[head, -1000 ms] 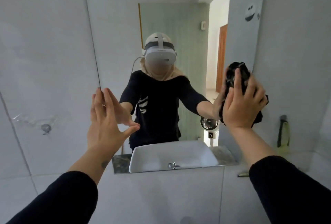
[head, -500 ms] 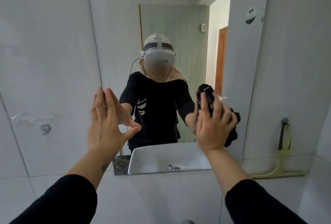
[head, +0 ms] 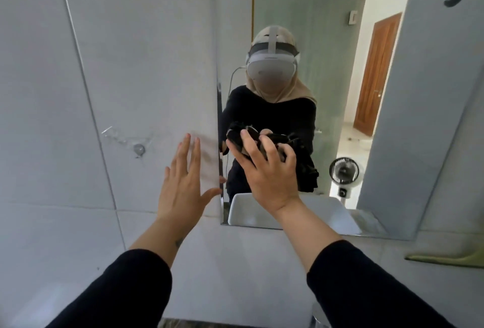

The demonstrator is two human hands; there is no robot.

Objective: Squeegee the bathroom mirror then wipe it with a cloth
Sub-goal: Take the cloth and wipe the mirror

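1. Right hand (head: 264,170) centre frame, fingers curled over a bunched black cloth (head: 275,144) and pressing it against the mirror (head: 327,91).
2. Left hand (head: 182,183) just left of it, fingers straight and spread, thumb out toward the mirror's left edge; fingertips blurred, so cannot tell whether flat on the wall (head: 117,65) or held just off it.
3. Key relation: cloth near the mirror's lower left corner, glass stretching away up and to the right of frame, long axis running upward with a lean to the right.
4. Right hand plainly the nearer and the one on the job; left hand beside the glass, not on it.
5. Squeegee (head: 445,258) low at the right edge, only a yellow-green strip showing, lying on the ledge well apart from both hands, so probably done with.
6. Judging by that, wiping stage in hand; most of the glass above and right of the cloth likely left to cover.
7. Materials: cloth soft, crumpled, frayed at the edges; mirror hard, flat, frameless, thin bevelled edge; wall of large smooth pale tiles with thin joints.
8. Small round fitting (head: 138,149) on the tile at mid left, scuffed clear residue around it.
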